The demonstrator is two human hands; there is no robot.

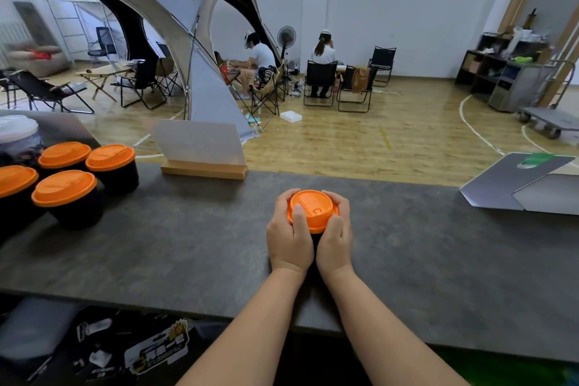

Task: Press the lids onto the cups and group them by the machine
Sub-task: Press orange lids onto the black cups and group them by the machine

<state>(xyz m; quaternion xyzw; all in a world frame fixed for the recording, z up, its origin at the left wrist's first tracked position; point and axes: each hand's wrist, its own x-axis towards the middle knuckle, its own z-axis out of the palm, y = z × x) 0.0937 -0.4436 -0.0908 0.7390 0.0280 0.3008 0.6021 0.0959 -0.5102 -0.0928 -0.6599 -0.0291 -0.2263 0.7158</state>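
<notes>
A black cup stands in the middle of the grey counter (pixel 407 260), almost wholly hidden by my hands, with an orange lid (pixel 314 208) on top. My left hand (pixel 289 235) grips the lid's left side, thumb lying on its top. My right hand (pixel 336 236) grips the right side, fingers curled round the rim. At the far left stand several black cups with orange lids (pixel 64 187) (pixel 110 157), grouped together beside a white-topped machine (pixel 17 131) that is only partly in view.
A white sign in a wooden base (pixel 200 150) stands at the counter's far edge. Grey metal plates (pixel 520 185) lie at the right end. Printed packets (pixel 156 345) sit below the near edge. Beyond the counter are a tent, folding chairs and seated people.
</notes>
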